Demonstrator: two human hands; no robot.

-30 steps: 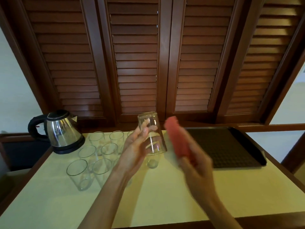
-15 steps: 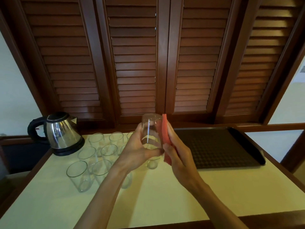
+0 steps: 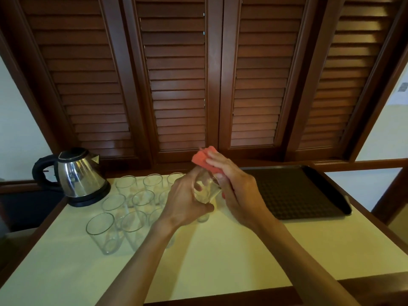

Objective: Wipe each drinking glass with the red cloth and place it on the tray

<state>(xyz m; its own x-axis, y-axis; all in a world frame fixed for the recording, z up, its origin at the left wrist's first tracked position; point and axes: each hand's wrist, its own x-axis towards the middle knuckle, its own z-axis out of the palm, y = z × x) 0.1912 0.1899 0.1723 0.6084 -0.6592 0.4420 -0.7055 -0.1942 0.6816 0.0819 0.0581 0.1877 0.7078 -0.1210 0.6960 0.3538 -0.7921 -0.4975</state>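
My left hand [image 3: 187, 199] grips a clear drinking glass [image 3: 205, 187], held tilted above the middle of the table. My right hand [image 3: 234, 184] holds the red cloth [image 3: 204, 159] and presses it over the far end of that glass, so the glass's top is hidden. Several more clear glasses [image 3: 130, 217] stand upright in a cluster on the table's left half. The dark brown tray [image 3: 293, 193] lies on the right of the table, with nothing on its visible surface.
A steel electric kettle [image 3: 77, 175] with a black handle stands at the table's back left. The cream table [image 3: 220, 261] has a wooden rim and ends close in front of me. Brown louvred shutters [image 3: 176, 85] close off the back.
The right hand brought the red cloth from beside the glass up over its far end. The left hand tilted the glass and lowered it a little.
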